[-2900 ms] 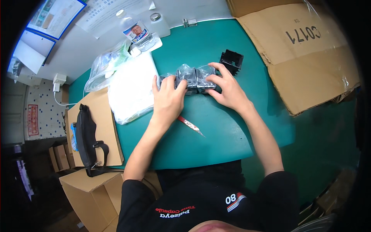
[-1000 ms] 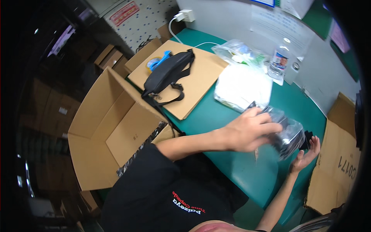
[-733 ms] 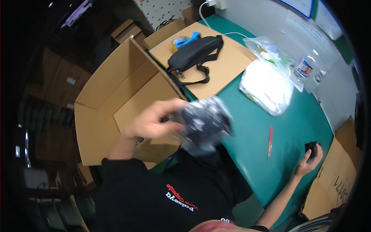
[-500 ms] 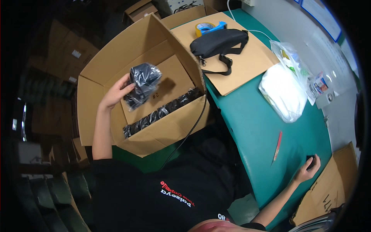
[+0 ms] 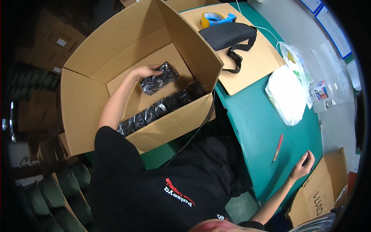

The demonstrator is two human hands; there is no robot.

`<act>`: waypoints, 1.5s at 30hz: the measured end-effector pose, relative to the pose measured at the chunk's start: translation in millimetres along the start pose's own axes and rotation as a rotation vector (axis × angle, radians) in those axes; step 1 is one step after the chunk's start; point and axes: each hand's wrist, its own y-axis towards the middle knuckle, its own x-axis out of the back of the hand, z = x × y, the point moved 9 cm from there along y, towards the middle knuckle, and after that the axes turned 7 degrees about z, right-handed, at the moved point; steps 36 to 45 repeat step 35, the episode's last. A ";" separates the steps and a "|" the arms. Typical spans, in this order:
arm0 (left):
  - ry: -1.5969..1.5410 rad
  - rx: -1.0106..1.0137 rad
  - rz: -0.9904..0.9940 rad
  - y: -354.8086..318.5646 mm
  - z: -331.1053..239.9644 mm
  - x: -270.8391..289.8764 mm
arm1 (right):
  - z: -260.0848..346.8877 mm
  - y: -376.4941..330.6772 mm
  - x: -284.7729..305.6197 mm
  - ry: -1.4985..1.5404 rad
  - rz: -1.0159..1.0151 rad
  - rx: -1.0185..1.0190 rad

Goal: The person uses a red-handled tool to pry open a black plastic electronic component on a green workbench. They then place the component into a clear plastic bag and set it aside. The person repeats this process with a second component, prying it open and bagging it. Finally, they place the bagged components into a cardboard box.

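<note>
Inside a tall open cardboard box [image 5: 79, 104], my left hand [image 5: 146, 72] grips a black package [image 5: 159, 80] wrapped in clear, shiny plastic. What the wrapping contains I cannot make out. Along the near wall of the box runs a row of similar black wrapped packages [image 5: 155, 110], just below the held one. Far to the right, my right hand [image 5: 302, 167] is over the green table [image 5: 251, 120] with its fingers curled round something small and dark. A red, thin-bladed tool [image 5: 278, 147] lies on the table to its left.
Behind the box's right side, a flat cardboard sheet [image 5: 247, 79] carries a black pouch [image 5: 228, 35] with a strap and a tape dispenser [image 5: 216, 18]. A white plastic bag [image 5: 286, 94] sits near the wall. Another open carton [image 5: 319, 189] stands at lower right. A black cable [image 5: 192, 133] hangs down the box.
My left hand has lowered the wrapped package deeper into the box, rightward toward the row. My right hand stays nearly where it was. The whole view has shifted slightly.
</note>
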 end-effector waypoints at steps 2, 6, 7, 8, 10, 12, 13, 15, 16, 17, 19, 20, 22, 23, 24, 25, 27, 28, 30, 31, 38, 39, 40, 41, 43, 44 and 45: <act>0.062 0.023 0.039 28.9 -13.7 -15.8 | 21.7 4.1 3.4 0.012 0.002 0.001; 0.192 0.086 0.059 60.4 -29.6 -33.4 | 50.3 9.2 10.8 -0.035 0.013 0.073; 0.221 0.109 0.051 64.3 -31.1 -37.9 | 54.0 9.5 12.5 -0.052 0.019 0.096; 0.212 0.114 0.080 63.5 -31.9 -41.2 | 52.6 10.1 14.3 -0.050 0.014 0.086; 0.103 0.235 0.096 56.8 -49.4 -62.9 | 41.6 5.5 31.4 -0.069 -0.011 0.021; 0.020 0.280 0.085 41.9 -54.5 -80.7 | 25.4 -0.7 41.5 -0.092 -0.030 -0.003; -0.005 0.261 0.077 38.1 -53.6 -86.1 | 24.2 -1.0 45.5 -0.075 -0.045 -0.016; -0.083 0.244 0.102 39.0 -40.7 -87.4 | 23.2 -7.3 51.6 -0.036 -0.073 -0.048; -0.134 0.245 0.128 42.2 -25.1 -83.3 | 15.8 -13.1 53.5 0.000 -0.090 -0.078; -0.183 0.241 0.166 50.5 -23.1 -86.7 | 11.2 -16.8 55.5 0.014 -0.109 -0.101; 0.173 0.072 -0.009 57.0 -47.5 -86.9 | 1.0 -25.8 65.2 0.015 -0.152 -0.157; 0.286 0.022 -0.016 61.9 -39.4 -77.3 | -4.2 -26.9 63.9 -0.030 -0.148 -0.147; 0.341 -0.032 0.033 66.7 -29.7 -75.8 | -21.6 -26.0 63.5 -0.017 -0.189 -0.219; 0.285 -0.045 0.076 71.7 -34.1 -85.6 | -34.4 -24.0 73.4 0.062 -0.244 -0.212; 0.365 0.046 0.075 72.7 -35.7 -88.7 | -50.9 -25.5 82.2 0.068 -0.293 -0.243; 0.504 0.035 -0.050 61.2 -17.9 -54.7 | -54.0 -17.2 77.1 0.119 -0.328 -0.254; 0.687 0.181 -0.117 61.8 -43.5 -81.2 | -66.4 -8.4 105.7 -0.050 -0.390 -0.277; 0.814 0.122 -0.190 46.7 -70.3 -87.0 | -73.9 -3.3 113.3 -0.087 -0.396 -0.287; 0.880 -0.038 -0.397 12.1 -88.6 -72.0 | -106.5 -2.2 108.2 0.047 -0.402 -0.420; 0.811 -0.141 -0.513 -0.4 -92.2 -50.6 | -116.9 1.6 98.9 0.030 -0.333 -0.457; 0.660 -0.486 -0.815 -69.7 -184.4 -59.1 | -124.8 6.4 82.7 -0.111 -0.063 -0.470; 0.660 -0.486 -0.815 -69.7 -184.4 -59.1 | -124.8 6.4 82.7 -0.111 -0.063 -0.470; 0.660 -0.486 -0.815 -69.7 -184.4 -59.1 | -124.8 6.4 82.7 -0.111 -0.063 -0.470; 0.660 -0.486 -0.815 -69.7 -184.4 -59.1 | -124.8 6.4 82.7 -0.111 -0.063 -0.470; 0.660 -0.486 -0.815 -69.7 -184.4 -59.1 | -124.8 6.4 82.7 -0.111 -0.063 -0.470; 0.660 -0.486 -0.815 -69.7 -184.4 -59.1 | -124.8 6.4 82.7 -0.111 -0.063 -0.470; 0.660 -0.486 -0.815 -69.7 -184.4 -59.1 | -124.8 6.4 82.7 -0.111 -0.063 -0.470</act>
